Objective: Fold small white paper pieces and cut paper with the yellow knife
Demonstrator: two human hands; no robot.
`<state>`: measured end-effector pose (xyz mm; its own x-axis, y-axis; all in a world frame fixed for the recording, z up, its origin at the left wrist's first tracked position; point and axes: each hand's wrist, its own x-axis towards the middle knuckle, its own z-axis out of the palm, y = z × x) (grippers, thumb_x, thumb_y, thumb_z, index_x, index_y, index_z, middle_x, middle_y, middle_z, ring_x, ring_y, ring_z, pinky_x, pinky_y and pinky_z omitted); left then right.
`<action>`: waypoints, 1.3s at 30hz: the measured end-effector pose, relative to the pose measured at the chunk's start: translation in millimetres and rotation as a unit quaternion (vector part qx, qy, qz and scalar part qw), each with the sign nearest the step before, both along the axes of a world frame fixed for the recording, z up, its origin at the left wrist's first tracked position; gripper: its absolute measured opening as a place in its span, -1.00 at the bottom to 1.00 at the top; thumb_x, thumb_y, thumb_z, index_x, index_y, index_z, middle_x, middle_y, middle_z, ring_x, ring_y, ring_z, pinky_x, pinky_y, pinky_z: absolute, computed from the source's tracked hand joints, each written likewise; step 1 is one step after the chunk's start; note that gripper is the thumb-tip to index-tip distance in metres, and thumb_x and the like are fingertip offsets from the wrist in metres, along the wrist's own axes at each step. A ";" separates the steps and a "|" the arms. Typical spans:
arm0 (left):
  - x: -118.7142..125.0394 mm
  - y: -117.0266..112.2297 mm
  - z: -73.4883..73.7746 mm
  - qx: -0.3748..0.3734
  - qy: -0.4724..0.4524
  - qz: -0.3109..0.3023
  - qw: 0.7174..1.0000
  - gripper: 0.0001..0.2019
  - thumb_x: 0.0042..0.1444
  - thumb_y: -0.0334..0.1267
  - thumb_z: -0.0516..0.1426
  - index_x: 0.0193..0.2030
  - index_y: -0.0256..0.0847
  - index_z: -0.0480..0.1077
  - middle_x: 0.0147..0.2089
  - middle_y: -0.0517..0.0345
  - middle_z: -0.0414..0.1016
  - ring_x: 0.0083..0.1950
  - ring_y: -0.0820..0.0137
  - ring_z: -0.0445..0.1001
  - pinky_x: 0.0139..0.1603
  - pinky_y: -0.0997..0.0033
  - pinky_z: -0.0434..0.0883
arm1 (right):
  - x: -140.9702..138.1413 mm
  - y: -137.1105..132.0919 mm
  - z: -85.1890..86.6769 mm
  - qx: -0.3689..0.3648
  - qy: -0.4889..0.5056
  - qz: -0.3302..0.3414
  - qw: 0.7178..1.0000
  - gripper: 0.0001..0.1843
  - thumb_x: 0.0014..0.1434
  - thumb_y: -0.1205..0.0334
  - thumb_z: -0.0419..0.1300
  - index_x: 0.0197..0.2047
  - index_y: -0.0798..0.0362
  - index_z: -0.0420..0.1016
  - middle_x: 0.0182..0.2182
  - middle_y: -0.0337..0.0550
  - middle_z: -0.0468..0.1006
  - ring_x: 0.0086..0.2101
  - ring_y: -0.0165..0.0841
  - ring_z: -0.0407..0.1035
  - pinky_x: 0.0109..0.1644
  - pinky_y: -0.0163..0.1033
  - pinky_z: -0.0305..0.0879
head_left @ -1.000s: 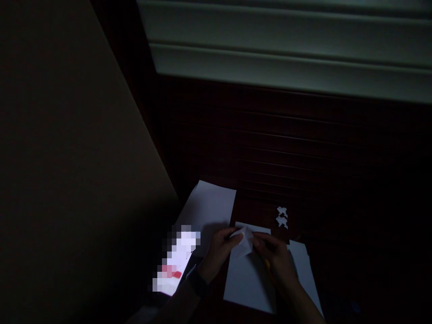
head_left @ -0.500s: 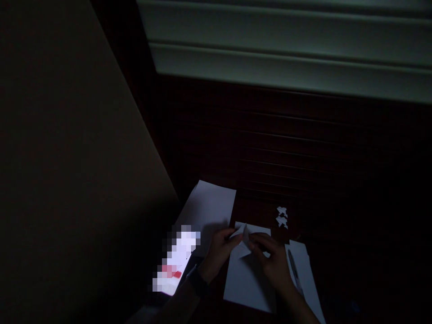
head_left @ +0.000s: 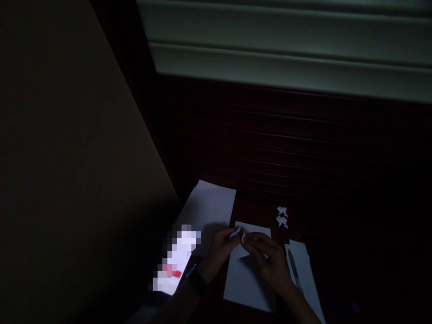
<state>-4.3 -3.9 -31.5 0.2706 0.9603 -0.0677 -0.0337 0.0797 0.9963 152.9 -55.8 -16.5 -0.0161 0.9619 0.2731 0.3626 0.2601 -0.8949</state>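
Note:
A small folded piece of white paper [head_left: 240,249] is pinched between my two hands, above a white sheet [head_left: 248,283] that lies on the dark table. My left hand [head_left: 220,247], with a dark band [head_left: 197,280] at its wrist, grips the folded paper's left side between thumb and fingers. On the right side my right hand [head_left: 270,256] has its fingertips closed on a raised flap of it. The fingers hide part of the paper, and its exact folds are too dim to make out.
A lit, pixelated screen [head_left: 178,261] glows at the left, beside a larger stack of white paper [head_left: 216,200]. Two small folded paper figures [head_left: 281,217] lie behind my right hand. At the right a pen [head_left: 294,267] rests on white paper [head_left: 308,270].
My right fingers have moved slightly left and bent the upright paper flap over, so it stands lower. My left hand has stayed nearly in place.

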 end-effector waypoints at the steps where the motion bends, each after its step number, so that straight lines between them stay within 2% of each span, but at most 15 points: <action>1: -0.2 0.0 0.2 -0.002 0.001 -0.001 1.000 -0.76 -0.05 -0.12 0.20 -0.41 -0.30 0.49 -0.40 0.14 0.47 -0.31 0.33 0.40 -0.32 0.47 0.31 | 0.0 0.1 0.8 -0.005 -0.001 0.000 1.000 -0.77 0.18 0.18 0.11 -0.16 -0.14 0.56 -0.15 -0.11 0.50 -0.16 -0.21 0.39 -0.07 -0.11 0.33; 7: 0.1 -1.2 2.6 -0.018 0.004 0.021 1.000 -0.79 -0.06 -0.18 0.21 -0.33 -0.27 0.53 -0.35 0.12 0.49 -0.27 0.31 0.40 -0.25 0.44 0.31 | -1.3 1.4 6.3 -0.035 0.009 -0.004 0.999 -0.79 0.16 0.13 0.14 -0.18 -0.11 0.57 -0.14 -0.13 0.49 -0.14 -0.23 0.38 -0.05 -0.15 0.30; 11: 2.0 -4.5 1.6 -0.056 -0.018 0.041 0.997 -0.78 -0.05 -0.17 0.21 -0.30 -0.26 0.53 -0.31 0.09 0.51 -0.22 0.29 0.41 -0.22 0.42 0.33 | -0.3 4.7 1.1 -0.052 0.036 -0.015 0.998 -0.79 0.12 0.10 0.16 -0.22 -0.03 0.54 -0.21 -0.11 0.50 -0.19 -0.24 0.39 -0.13 -0.18 0.31; 13: 2.5 -5.9 1.1 -0.071 -0.034 0.031 0.996 -0.77 -0.06 -0.19 0.22 -0.26 -0.25 0.52 -0.27 0.06 0.51 -0.18 0.27 0.41 -0.20 0.41 0.33 | 1.6 6.8 -5.8 -0.069 0.057 -0.020 0.996 -0.80 0.11 0.09 0.18 -0.28 0.01 0.52 -0.30 -0.13 0.51 -0.26 -0.26 0.39 -0.17 -0.20 0.31; 16: 1.4 -6.7 1.4 -0.071 -0.062 -0.017 0.995 -0.76 -0.03 -0.23 0.19 -0.20 -0.25 0.51 -0.22 0.04 0.51 -0.16 0.26 0.41 -0.18 0.41 0.33 | 3.7 9.0 -15.9 -0.110 0.117 -0.026 0.987 -0.77 0.04 0.06 0.24 -0.33 0.05 0.43 -0.42 -0.20 0.45 -0.39 -0.33 0.36 -0.30 -0.25 0.32; 18: -0.3 -6.0 1.2 -0.071 -0.079 -0.045 0.993 -0.75 -0.04 -0.32 0.17 -0.17 -0.24 0.51 -0.26 0.08 0.49 -0.23 0.33 0.41 -0.24 0.44 0.32 | 3.1 8.9 -18.2 -0.144 0.176 -0.020 0.974 -0.71 -0.02 0.04 0.28 -0.33 0.04 0.37 -0.41 -0.23 0.40 -0.43 -0.37 0.33 -0.40 -0.30 0.32; 21: -1.7 -4.6 -1.9 -0.105 -0.119 -0.057 0.986 -0.67 -0.16 -0.46 0.14 -0.18 -0.23 0.50 -0.41 0.18 0.44 -0.43 0.46 0.35 -0.40 0.50 0.28 | -0.4 6.5 -13.1 -0.207 0.250 0.005 0.946 -0.67 -0.03 0.02 0.28 -0.28 0.00 0.32 -0.32 -0.22 0.37 -0.37 -0.35 0.35 -0.48 -0.33 0.35; 24: 0.1 -4.9 -5.4 -0.149 -0.183 -0.032 0.971 -0.64 -0.24 -0.49 0.13 -0.22 -0.26 0.50 -0.39 0.14 0.44 -0.42 0.44 0.38 -0.41 0.47 0.28 | -3.5 3.7 -5.0 -0.242 0.268 0.028 0.932 -0.67 0.00 -0.01 0.26 -0.24 -0.01 0.32 -0.29 -0.19 0.38 -0.29 -0.28 0.38 -0.46 -0.30 0.40; 28: 2.8 -7.7 -4.1 -0.188 -0.231 -0.004 0.955 -0.63 -0.25 -0.49 0.12 -0.21 -0.23 0.49 -0.40 0.12 0.46 -0.47 0.44 0.38 -0.44 0.44 0.29 | -4.0 2.7 -2.7 -0.263 0.275 0.042 0.924 -0.64 0.04 -0.04 0.22 -0.20 0.01 0.33 -0.33 -0.18 0.43 -0.40 -0.32 0.44 -0.42 -0.22 0.43; 30: 2.8 -8.4 -2.0 -0.186 -0.223 0.008 0.957 -0.61 -0.29 -0.52 0.11 -0.24 -0.22 0.50 -0.42 0.15 0.47 -0.48 0.45 0.37 -0.44 0.44 0.29 | -3.0 2.9 -4.3 -0.253 0.270 0.036 0.928 -0.65 0.05 -0.04 0.21 -0.21 0.03 0.36 -0.34 -0.16 0.44 -0.41 -0.32 0.44 -0.41 -0.21 0.44; 33: 1.8 -7.9 -1.2 -0.155 -0.193 0.008 0.969 -0.61 -0.34 -0.57 0.11 -0.29 -0.22 0.52 -0.33 0.10 0.51 -0.35 0.37 0.43 -0.34 0.42 0.33 | -1.1 2.8 -6.6 -0.228 0.266 0.017 0.937 -0.69 0.03 -0.01 0.23 -0.27 0.05 0.40 -0.35 -0.17 0.42 -0.36 -0.31 0.40 -0.42 -0.23 0.45; 36: 0.7 -6.5 -4.9 -0.114 -0.161 -0.014 0.980 -0.62 -0.31 -0.57 0.12 -0.30 -0.20 0.53 -0.24 0.09 0.53 -0.20 0.28 0.44 -0.21 0.39 0.36 | 0.5 2.2 -7.4 -0.235 0.269 0.012 0.934 -0.72 0.01 0.01 0.25 -0.36 0.06 0.40 -0.44 -0.24 0.35 -0.42 -0.38 0.33 -0.46 -0.24 0.46; 39: -0.2 -5.7 -9.7 -0.085 -0.128 -0.037 0.987 -0.65 -0.24 -0.55 0.11 -0.28 -0.19 0.53 -0.21 0.08 0.54 -0.18 0.26 0.45 -0.17 0.36 0.36 | 1.8 1.9 -7.0 -0.245 0.274 0.023 0.930 -0.70 -0.01 0.00 0.26 -0.43 0.07 0.39 -0.49 -0.28 0.30 -0.46 -0.41 0.29 -0.49 -0.24 0.46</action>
